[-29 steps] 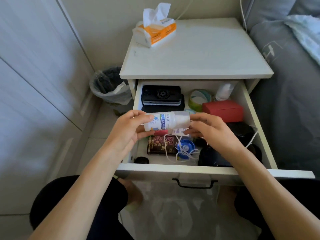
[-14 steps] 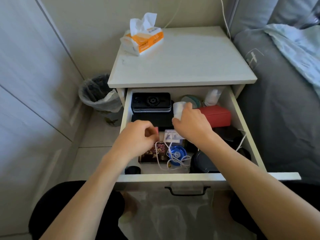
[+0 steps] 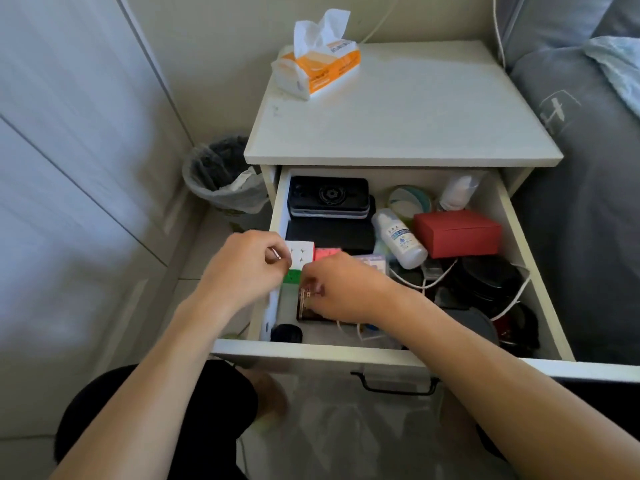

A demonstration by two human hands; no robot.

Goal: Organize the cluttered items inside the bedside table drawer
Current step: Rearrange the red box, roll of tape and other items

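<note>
Drawer (image 3: 540,271) stands pulled out; both hands work over its front-left part. Left hand (image 3: 244,268) has fingers curled around a puzzle cube (image 3: 300,254) with white, pink and green faces; right hand (image 3: 341,289) is curled with fingertips pinching the edge of a dark patterned box (image 3: 304,311) lying below the cube. White bottle (image 3: 401,242) lies tilted mid-drawer, touching the red box (image 3: 457,232); tissue pack (image 3: 320,62) sits on the surface above.

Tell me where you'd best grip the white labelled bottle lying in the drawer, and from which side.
Grip the white bottle across the middle of its labelled body, coming from above. It lies on its side, cap toward the drawer's back, and the red box crowds its right, so probably only its top is free.
</note>
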